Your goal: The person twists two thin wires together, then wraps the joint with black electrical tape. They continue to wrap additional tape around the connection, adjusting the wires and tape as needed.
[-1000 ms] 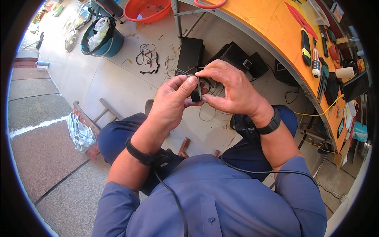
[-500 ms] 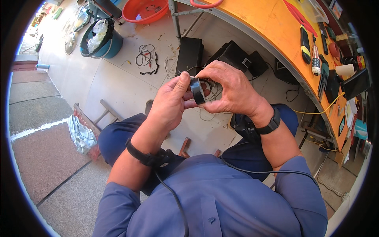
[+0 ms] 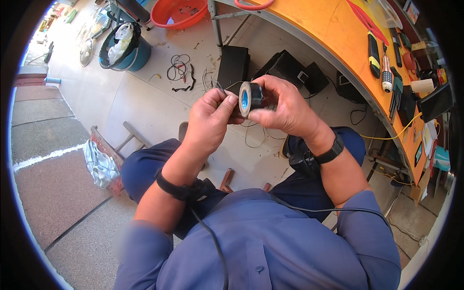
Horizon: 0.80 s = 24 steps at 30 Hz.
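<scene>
A roll of black electrical tape [image 3: 257, 96] with a blue inner core is gripped by my right hand [image 3: 289, 107], thumb below and fingers behind it. Its open side faces left. Close beside the roll, my left hand [image 3: 207, 118] pinches a thin dark cable [image 3: 222, 90] between thumb and fingers. The cable's end is hidden in the grip. Both hands are held over the floor in front of my knees, nearly touching at the roll.
Black speaker-like boxes [image 3: 233, 65] and loose wires lie on the floor beyond my hands. An orange workbench [image 3: 333, 29] with tools curves along the right. A blue bucket [image 3: 140, 54] and a red basin [image 3: 180, 14] stand at far left. A cloth [image 3: 100, 164] hangs beside my left knee.
The tape roll has turned so its open side with the blue core shows. My right hand now carries it, and my left fingers have closed in around the cable.
</scene>
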Available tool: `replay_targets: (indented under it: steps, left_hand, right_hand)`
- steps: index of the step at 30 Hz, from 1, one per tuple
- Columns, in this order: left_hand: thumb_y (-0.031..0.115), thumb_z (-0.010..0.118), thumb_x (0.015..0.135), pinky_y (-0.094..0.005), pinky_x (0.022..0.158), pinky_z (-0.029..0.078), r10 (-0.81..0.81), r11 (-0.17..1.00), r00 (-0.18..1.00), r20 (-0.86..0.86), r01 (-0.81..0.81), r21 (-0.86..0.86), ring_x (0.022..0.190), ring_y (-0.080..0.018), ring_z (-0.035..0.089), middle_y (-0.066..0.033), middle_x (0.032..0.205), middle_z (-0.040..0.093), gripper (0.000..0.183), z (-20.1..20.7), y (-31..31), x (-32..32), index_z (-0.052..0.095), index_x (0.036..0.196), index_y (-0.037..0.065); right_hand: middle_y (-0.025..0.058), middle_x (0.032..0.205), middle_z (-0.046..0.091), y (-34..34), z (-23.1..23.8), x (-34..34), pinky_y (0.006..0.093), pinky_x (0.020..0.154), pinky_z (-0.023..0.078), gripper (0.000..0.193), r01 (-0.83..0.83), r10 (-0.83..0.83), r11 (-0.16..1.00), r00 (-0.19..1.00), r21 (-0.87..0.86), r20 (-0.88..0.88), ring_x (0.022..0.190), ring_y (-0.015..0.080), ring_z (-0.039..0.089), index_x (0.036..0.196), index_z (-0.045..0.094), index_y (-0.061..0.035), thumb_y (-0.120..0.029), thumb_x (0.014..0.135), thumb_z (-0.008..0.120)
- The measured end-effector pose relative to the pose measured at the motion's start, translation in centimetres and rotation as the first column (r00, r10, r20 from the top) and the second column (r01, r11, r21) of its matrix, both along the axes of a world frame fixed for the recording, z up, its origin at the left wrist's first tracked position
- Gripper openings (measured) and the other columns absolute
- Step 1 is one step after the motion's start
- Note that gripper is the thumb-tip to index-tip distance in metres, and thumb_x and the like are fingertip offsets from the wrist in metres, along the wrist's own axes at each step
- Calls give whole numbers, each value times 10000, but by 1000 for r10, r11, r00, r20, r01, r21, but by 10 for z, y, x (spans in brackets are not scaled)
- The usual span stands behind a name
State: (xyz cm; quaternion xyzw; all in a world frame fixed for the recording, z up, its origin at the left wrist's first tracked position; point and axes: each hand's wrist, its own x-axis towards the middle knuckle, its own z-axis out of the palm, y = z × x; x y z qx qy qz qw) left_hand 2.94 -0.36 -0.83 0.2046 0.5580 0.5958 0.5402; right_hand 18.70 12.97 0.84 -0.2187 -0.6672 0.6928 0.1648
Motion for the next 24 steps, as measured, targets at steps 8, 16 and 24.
replay_targets:
  steps: [8,16,24]
  left_hand:
    - [47,602,1022,-259,671,539,41,996,860,-508,5,88,711,-104,635,-42,810,674,81,6,-2,4,594,960,-5]
    - [56,616,1011,-254,618,493,-27,995,823,-567,77,64,668,-103,599,-44,765,654,94,6,-1,-1,583,937,7]
    - [63,617,1017,-247,603,483,-23,995,852,-524,71,72,655,-83,571,-26,744,629,105,9,-1,-3,583,935,7]
  right_hand:
    - [9,732,587,5,-10,-3,242,585,456,493,127,-45,827,986,-548,161,632,81,558,975,683,-11,-503,969,653]
    - [37,692,642,-2,-14,-7,288,621,501,237,208,-244,947,961,246,129,623,116,597,1086,719,-84,-227,907,781]
    - [76,847,678,11,-5,2,358,663,528,172,-74,69,785,997,616,32,754,265,673,1032,790,-97,-183,886,767]
